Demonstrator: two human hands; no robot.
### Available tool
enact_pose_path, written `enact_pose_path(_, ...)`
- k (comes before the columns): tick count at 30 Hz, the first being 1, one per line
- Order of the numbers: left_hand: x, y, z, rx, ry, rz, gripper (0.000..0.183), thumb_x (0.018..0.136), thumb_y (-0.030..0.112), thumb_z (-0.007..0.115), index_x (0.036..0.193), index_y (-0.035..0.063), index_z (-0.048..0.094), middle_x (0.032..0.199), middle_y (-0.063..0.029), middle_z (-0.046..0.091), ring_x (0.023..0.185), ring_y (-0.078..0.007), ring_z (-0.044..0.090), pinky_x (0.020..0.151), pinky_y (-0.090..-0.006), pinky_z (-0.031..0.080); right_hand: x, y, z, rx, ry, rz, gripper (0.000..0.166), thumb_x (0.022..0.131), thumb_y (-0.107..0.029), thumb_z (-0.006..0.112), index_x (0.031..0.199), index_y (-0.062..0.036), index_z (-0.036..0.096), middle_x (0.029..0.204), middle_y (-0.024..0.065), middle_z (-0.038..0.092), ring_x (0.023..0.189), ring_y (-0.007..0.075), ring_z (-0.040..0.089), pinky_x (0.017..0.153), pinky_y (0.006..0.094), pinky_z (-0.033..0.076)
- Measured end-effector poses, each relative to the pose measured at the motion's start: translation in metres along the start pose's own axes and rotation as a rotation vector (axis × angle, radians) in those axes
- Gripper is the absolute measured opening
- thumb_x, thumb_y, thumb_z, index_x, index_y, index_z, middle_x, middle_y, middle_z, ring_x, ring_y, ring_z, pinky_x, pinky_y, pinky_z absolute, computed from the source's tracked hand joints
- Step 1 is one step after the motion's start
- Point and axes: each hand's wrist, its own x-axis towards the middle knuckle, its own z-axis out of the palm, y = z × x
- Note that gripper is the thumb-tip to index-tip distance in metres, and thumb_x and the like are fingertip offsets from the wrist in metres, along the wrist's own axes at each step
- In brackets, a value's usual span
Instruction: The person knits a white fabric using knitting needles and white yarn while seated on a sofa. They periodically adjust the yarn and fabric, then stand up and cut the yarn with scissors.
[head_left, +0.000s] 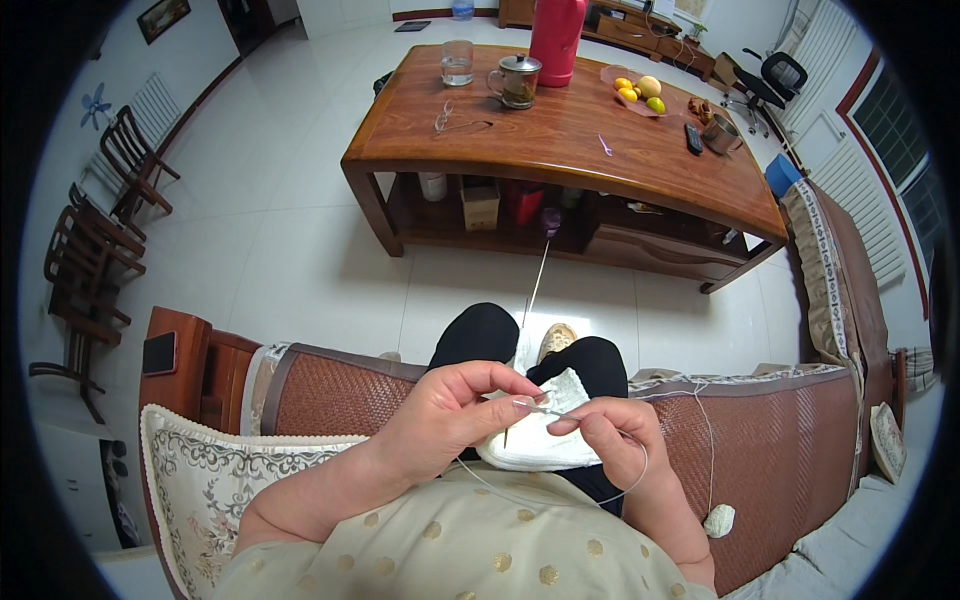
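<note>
White knitting (544, 442) lies over the lap, between my two hands. My left hand (469, 405) pinches the knitting and a needle tip at its upper edge. With thumb and fingers, my right hand (619, 435) grips the other metal tip of a circular knitting needle (555, 412); the tips meet near the fabric edge. The needle's clear cable (540, 501) loops below the hands. Another thin needle pokes out beneath the left fingers. A ball of white yarn (720, 520) rests on the sofa at right, its strand running up the seat.
Ahead stands a wooden coffee table (480, 150) with a glass mug (517, 81), a red thermos (556, 45), eyeglasses (446, 120), a fruit plate (637, 105) and a steel cup (721, 135). A phone (160, 353) lies on the left armrest, near a patterned cushion (180, 465).
</note>
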Motion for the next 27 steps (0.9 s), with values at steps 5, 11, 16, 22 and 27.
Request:
enact_pose_path(5,0.001,0.002,-0.004,-0.021,-0.030,-0.054,0.017,0.085,0.009,0.053,0.098,-0.0005,0.057,0.074,-0.0003,0.057,0.060,-0.0009,0.047,0.051,-0.0138,0.037,-0.002,-0.006,0.004,-0.187,0.026,0.007,0.024,0.088,-0.013,0.045,0.093,0.0024,0.063,0.075,0.0075,0.064,0.060,0.0082,0.055,0.056,0.0208,0.043)
enact_pose_path(11,0.003,-0.002,-0.010,-0.096,-0.079,-0.154,0.018,0.085,0.010,0.053,0.099,0.0002,0.058,0.062,0.0049,0.047,0.047,-0.0008,0.029,0.042,-0.0167,0.020,0.001,-0.008,0.008,-0.367,0.056,-0.170,0.026,0.089,-0.013,0.042,0.097,0.0013,0.062,0.062,0.0021,0.059,0.046,0.0050,0.045,0.043,0.0202,0.033)
enact_pose_path(16,0.002,-0.003,-0.012,-0.070,-0.138,-0.170,0.021,0.086,0.009,0.052,0.104,0.0018,0.059,0.063,0.0050,0.047,0.048,-0.0004,0.029,0.041,-0.0165,0.020,-0.012,0.012,0.009,0.163,0.052,0.070,0.037,0.092,-0.025,0.039,0.100,0.0050,0.059,0.048,-0.0044,0.041,0.041,0.0037,0.028,0.040,0.0208,0.022)
enact_pose_path(22,0.003,0.000,-0.012,-0.026,-0.164,-0.165,0.021,0.085,0.007,0.053,0.104,0.0008,0.059,0.062,0.0052,0.046,0.048,-0.0012,0.028,0.042,-0.0181,0.021,-0.012,0.018,0.008,0.616,-0.029,0.143,0.043,0.093,-0.031,0.037,0.104,0.0071,0.056,0.051,-0.0057,0.038,0.043,0.0034,0.022,0.043,0.0205,0.019)
enact_pose_path(27,0.002,0.000,-0.015,-0.015,-0.197,-0.154,0.022,0.084,0.006,0.053,0.104,-0.0004,0.059,0.061,0.0050,0.046,0.049,-0.0017,0.029,0.043,-0.0188,0.021,-0.010,0.018,0.010,0.725,-0.062,0.175,0.044,0.093,-0.030,0.036,0.104,0.0077,0.055,0.048,-0.0072,0.030,0.042,0.0039,0.020,0.044,0.0218,0.018)
